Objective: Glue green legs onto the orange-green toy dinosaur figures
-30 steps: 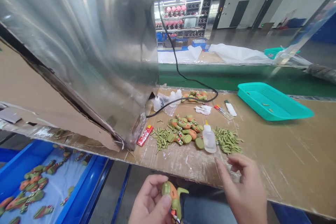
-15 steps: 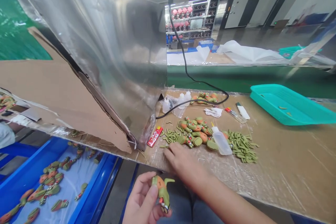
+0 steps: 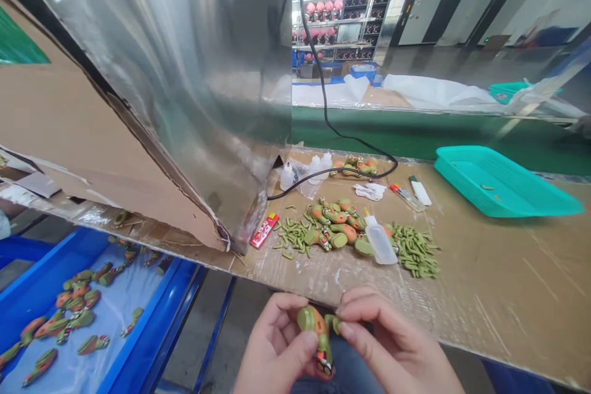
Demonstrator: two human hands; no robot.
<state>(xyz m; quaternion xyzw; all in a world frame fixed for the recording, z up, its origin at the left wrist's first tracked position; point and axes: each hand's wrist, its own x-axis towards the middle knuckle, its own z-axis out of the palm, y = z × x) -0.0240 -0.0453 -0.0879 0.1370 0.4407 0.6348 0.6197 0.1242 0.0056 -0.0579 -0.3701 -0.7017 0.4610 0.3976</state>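
Observation:
My left hand [image 3: 277, 351] grips a small green and orange toy figure [image 3: 316, 329] below the table's front edge. My right hand [image 3: 392, 345] has its thumb and fingers pinched at the figure's side, on a small green part [image 3: 333, 322]. On the table beyond lie a heap of the same figures [image 3: 337, 225], two piles of loose green parts [image 3: 295, 235] [image 3: 415, 249] and a clear glue bottle [image 3: 379, 240] on its side.
A big slanted metal and cardboard chute [image 3: 175, 86] fills the left. A blue bin [image 3: 152, 332] with several figures sits below left. A teal tray [image 3: 503, 181] stands at right. A black cable [image 3: 332, 129], small bottles [image 3: 300, 172] and a red packet [image 3: 264, 229] lie farther back.
My right hand has come back from the green parts on the table to the figure and now pinches a small green part against it. The left hand kept hold of the figure.

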